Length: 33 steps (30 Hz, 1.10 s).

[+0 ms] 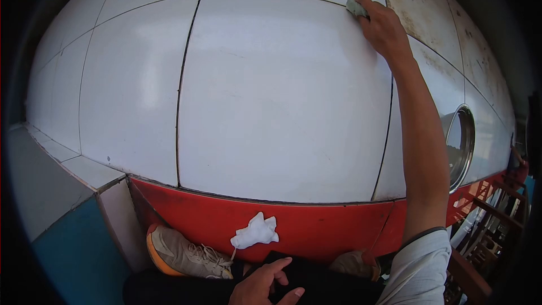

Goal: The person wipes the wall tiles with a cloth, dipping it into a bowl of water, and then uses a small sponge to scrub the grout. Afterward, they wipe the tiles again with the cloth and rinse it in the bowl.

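My right hand (385, 27) reaches far forward over a white tiled surface (282, 101), closed on a pale green cloth or pad (357, 7) that presses near a dark joint between tiles. My left hand (265, 285) is low in the view, above my dark trousers, its fingers apart and nothing in it. Just ahead of it, a crumpled white cloth (256, 231) lies on the red edge (322, 223) of the surface.
Brownish stains mark the tiles (420, 8) at the upper right. A round metal-rimmed basin (462, 147) is set in at the right. My shoe (183, 254) rests by the red edge. A teal panel (73, 248) stands lower left, metal framework (497, 209) lower right.
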### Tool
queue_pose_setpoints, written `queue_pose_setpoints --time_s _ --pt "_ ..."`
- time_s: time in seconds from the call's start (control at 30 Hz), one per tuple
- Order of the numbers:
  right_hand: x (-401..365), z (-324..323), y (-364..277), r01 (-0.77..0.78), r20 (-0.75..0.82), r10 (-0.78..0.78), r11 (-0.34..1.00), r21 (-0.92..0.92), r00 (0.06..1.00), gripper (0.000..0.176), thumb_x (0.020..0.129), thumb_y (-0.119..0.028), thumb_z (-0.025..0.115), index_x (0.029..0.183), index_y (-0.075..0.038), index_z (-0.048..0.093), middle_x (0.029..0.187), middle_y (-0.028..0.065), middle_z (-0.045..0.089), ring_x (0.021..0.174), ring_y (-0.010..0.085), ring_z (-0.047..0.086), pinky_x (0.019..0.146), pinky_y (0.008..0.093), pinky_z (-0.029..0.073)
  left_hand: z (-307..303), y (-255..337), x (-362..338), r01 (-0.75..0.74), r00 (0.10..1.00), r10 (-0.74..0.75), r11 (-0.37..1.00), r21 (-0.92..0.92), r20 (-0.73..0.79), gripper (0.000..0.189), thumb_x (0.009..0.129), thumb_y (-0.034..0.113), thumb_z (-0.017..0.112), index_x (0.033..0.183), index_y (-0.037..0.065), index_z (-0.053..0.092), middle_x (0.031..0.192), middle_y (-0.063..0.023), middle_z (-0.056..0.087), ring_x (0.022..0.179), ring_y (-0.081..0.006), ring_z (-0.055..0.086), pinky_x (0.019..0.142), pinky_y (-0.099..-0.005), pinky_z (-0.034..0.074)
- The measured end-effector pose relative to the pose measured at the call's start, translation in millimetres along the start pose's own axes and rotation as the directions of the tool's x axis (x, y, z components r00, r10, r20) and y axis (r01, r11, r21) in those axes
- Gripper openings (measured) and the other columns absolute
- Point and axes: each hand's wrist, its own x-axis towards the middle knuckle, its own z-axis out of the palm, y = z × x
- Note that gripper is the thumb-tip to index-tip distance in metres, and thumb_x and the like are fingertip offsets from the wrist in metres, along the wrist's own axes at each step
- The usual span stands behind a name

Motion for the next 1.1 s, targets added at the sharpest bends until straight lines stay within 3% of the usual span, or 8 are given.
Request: queue_pose_setpoints --time_s 0.2,0.37,0.5,0.63,0.87,1.1 --pt "15.1 16.6 -38.5 -0.072 -0.028 0.072 0.997 -0.008 0.997 0.028 0.089 -0.009 0.056 0.116 -0.010 0.061 0.094 0.0185 0.068 0.091 0.0391 0.066 0.080 0.0497 0.054 -6.0 3.9 -5.0 0.013 0.999 -0.012 1.000 -0.015 0.048 0.056 0.093 0.021 0.071 0.142 0.004 0.051 0.095 -0.0093 0.059 0.074 -0.0193 0.052 0.068 -0.0316 0.046" --pt "48.6 43.9 -99.1 -0.005 -0.018 0.006 0.997 0.079 1.000 0.022 0.089 -0.006 0.054 0.109 -0.009 0.061 0.088 0.0174 0.066 0.089 0.0373 0.066 0.076 0.0480 0.055 -10.0 11.2 -7.7 0.021 0.999 -0.019 0.998 -0.056 0.040 0.055 0.094 0.023 0.070 0.143 0.005 0.050 0.097 -0.0086 0.058 0.074 -0.0180 0.051 0.067 -0.0305 0.045" --pt "66.7 57.1 -150.0 0.026 0.021 -0.028 0.995 0.094 0.999 0.020 0.089 -0.003 0.052 0.106 -0.008 0.061 0.087 0.0164 0.065 0.086 0.0372 0.066 0.072 0.0476 0.056 -19.8 16.4 -9.1 0.162 0.984 -0.146 0.974 -0.156 0.105 0.054 0.096 0.023 0.068 0.143 0.007 0.049 0.095 -0.0072 0.056 0.074 -0.0163 0.050 0.067 -0.0297 0.044" --pt "56.0 50.3 -132.9 0.050 -0.010 -0.049 0.997 0.065 0.999 0.023 0.089 -0.001 0.051 0.108 -0.009 0.061 0.087 0.0164 0.066 0.082 0.0376 0.067 0.072 0.0480 0.055 -26.7 11.9 -13.3 0.169 0.984 -0.150 0.960 -0.224 0.101 0.053 0.096 0.024 0.068 0.143 0.007 0.049 0.094 -0.0058 0.055 0.074 -0.0151 0.049 0.067 -0.0291 0.043" --pt "22.6 21.8 -57.9 -0.016 -0.048 0.018 0.999 0.048 0.999 0.036 0.088 -0.007 0.056 0.123 -0.013 0.062 0.095 0.0181 0.067 0.090 0.0384 0.067 0.081 0.0471 0.054 -30.1 8.4 -19.0 0.151 0.986 -0.119 0.936 -0.317 0.120 0.057 0.096 0.029 0.069 0.144 0.007 0.048 0.093 -0.0046 0.054 0.074 -0.0145 0.048 0.068 -0.0277 0.043" --pt "51.9 41.7 -120.2 -0.066 0.030 0.064 0.996 0.062 0.997 0.034 0.089 -0.007 0.059 0.122 -0.011 0.062 0.098 0.0182 0.068 0.093 0.0376 0.066 0.083 0.0462 0.054 -26.0 6.4 -18.2 0.146 0.986 -0.110 0.932 -0.331 0.126 0.057 0.096 0.027 0.069 0.144 0.006 0.047 0.093 -0.0041 0.054 0.075 -0.0136 0.048 0.069 -0.0277 0.043"
